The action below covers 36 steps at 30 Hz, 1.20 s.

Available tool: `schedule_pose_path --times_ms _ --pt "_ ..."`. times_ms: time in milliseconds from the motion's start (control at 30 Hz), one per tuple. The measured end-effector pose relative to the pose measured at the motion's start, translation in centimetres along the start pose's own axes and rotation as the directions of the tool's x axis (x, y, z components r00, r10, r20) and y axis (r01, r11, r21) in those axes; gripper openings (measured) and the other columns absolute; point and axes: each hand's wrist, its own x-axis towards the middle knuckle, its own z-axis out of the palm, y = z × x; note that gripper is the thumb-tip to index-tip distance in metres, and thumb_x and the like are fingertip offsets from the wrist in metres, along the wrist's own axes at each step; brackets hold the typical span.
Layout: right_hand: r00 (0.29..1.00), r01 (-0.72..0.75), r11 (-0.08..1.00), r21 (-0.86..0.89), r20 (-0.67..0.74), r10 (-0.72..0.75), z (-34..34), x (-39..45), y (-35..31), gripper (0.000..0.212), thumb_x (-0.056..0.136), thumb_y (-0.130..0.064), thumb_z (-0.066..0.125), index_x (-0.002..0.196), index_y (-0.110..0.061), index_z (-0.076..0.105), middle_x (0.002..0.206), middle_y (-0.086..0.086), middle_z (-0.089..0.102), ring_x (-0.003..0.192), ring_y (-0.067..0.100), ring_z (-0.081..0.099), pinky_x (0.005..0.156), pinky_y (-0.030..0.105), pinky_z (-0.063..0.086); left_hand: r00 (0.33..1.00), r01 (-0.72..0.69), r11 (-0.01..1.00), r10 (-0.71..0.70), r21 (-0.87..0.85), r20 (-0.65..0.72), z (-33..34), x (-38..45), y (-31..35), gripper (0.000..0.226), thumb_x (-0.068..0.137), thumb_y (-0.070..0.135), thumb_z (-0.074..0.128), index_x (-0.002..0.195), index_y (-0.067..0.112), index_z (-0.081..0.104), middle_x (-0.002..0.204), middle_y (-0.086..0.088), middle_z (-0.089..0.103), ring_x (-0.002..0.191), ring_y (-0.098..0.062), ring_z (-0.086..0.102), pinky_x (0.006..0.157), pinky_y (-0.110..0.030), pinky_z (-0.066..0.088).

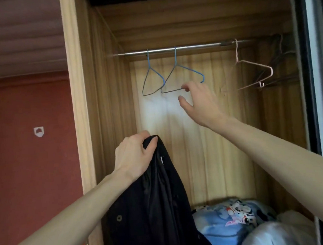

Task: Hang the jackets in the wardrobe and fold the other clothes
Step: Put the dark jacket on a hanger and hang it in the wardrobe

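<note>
Our right hand [197,98] reaches up, fingertips hooked on the bottom bar of the nearer blue hanger [180,77]; our left hand [134,155] grips the black jacket [153,209] directly below.

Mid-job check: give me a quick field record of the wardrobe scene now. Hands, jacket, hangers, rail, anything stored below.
left hand: grips the black jacket by its top, held up at the wardrobe opening
right hand: fingertips on the bottom wire of the right blue hanger
left blue hanger: on the rail, bare
pink hanger: on the rail, further right, bare
rail: metal, horizontal
jacket status: not yet on a hanger
below: blue cartoon-print bedding
</note>
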Motion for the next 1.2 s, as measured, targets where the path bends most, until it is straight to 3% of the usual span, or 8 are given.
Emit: schedule_pose_path --times_ms 300,400,567,667,767,867,967,1200 --pt "0.948 -0.292 0.954 0.059 0.149 0.281 2.1 10.2 -3.4 0.053 0.103 -0.044 0.054 0.140 -0.007 0.044 0.129 0.016 0.062 0.115 0.038 0.060 0.091 0.046 0.052 0.997 -0.077 0.993 0.078 0.085 -0.006 -1.9 3.9 0.0 0.039 0.104 0.046 0.053 0.072 0.023 0.050 0.061 0.005 0.056 0.064 -0.019 0.056 0.065 -0.036 0.051" --pt "0.914 -0.371 0.920 0.128 0.228 0.337 3.3 12.7 -4.1 0.060 0.105 -0.045 0.052 0.149 -0.006 0.039 0.138 0.015 0.059 0.105 0.033 0.058 0.075 0.036 0.048 0.994 -0.103 0.984 0.108 0.144 -0.026 -2.0 4.9 0.3 0.038 0.105 0.046 0.051 0.076 0.022 0.052 0.066 0.004 0.059 0.067 -0.023 0.057 0.068 -0.040 0.053" --pt "0.872 -0.451 0.854 0.260 0.333 0.359 5.1 16.2 -4.0 0.046 0.104 -0.024 0.061 0.140 0.003 0.053 0.137 0.019 0.060 0.121 0.035 0.061 0.085 0.033 0.046 0.988 -0.110 0.965 0.132 0.237 -0.077 -2.4 7.2 0.8 0.038 0.106 0.047 0.049 0.073 0.029 0.043 0.066 0.009 0.055 0.070 -0.027 0.055 0.068 -0.044 0.052" --pt "0.829 -0.478 0.843 0.247 0.444 0.340 6.2 17.4 -3.2 0.036 0.106 -0.011 0.054 0.136 0.008 0.055 0.121 0.016 0.067 0.090 0.028 0.063 0.071 0.028 0.052 0.983 -0.098 0.950 0.139 0.297 -0.122 -2.5 8.2 0.7 0.037 0.107 0.048 0.048 0.078 0.026 0.047 0.067 0.008 0.056 0.070 -0.027 0.059 0.067 -0.044 0.054" --pt "0.810 -0.487 0.797 0.356 0.525 0.261 8.0 18.4 -1.9 0.030 0.099 0.003 0.056 0.130 0.000 0.056 0.112 0.013 0.058 0.067 0.021 0.053 0.036 0.018 0.047 0.980 -0.087 0.928 0.145 0.362 -0.137 -2.2 8.5 0.6 0.035 0.107 0.050 0.047 0.081 0.027 0.049 0.065 0.010 0.054 0.069 -0.025 0.060 0.065 -0.043 0.054" --pt "0.830 -0.499 0.792 0.352 0.458 0.319 10.5 18.9 -1.5 0.012 0.095 0.010 0.055 0.101 0.000 0.056 0.104 0.018 0.068 0.080 0.025 0.070 0.058 0.028 0.049 0.980 -0.067 0.903 0.139 0.423 -0.142 -1.9 8.5 0.2 0.036 0.106 0.051 0.046 0.082 0.025 0.051 0.064 0.010 0.055 0.065 -0.021 0.060 0.062 -0.040 0.052" --pt "0.876 -0.463 0.794 0.395 0.340 0.342 12.2 19.2 -1.3 0.011 0.090 0.005 0.059 0.090 -0.006 0.058 0.101 0.015 0.065 0.093 0.031 0.066 0.072 0.035 0.047 0.981 -0.052 0.887 0.132 0.459 -0.145 -1.5 8.3 -0.1 0.037 0.106 0.051 0.046 0.080 0.026 0.049 0.061 0.009 0.055 0.059 -0.012 0.056 0.056 -0.035 0.047" --pt "0.916 -0.402 0.808 0.430 0.180 0.359 14.3 18.7 0.2 0.025 0.102 -0.014 0.055 0.122 -0.009 0.069 0.128 0.016 0.069 0.119 0.038 0.065 0.082 0.034 0.042 0.989 0.037 0.867 0.039 0.496 -0.141 -0.7 6.2 -1.4 0.036 0.106 0.052 0.045 0.080 0.027 0.048 0.061 0.009 0.058 0.059 -0.014 0.058 0.059 -0.038 0.051"
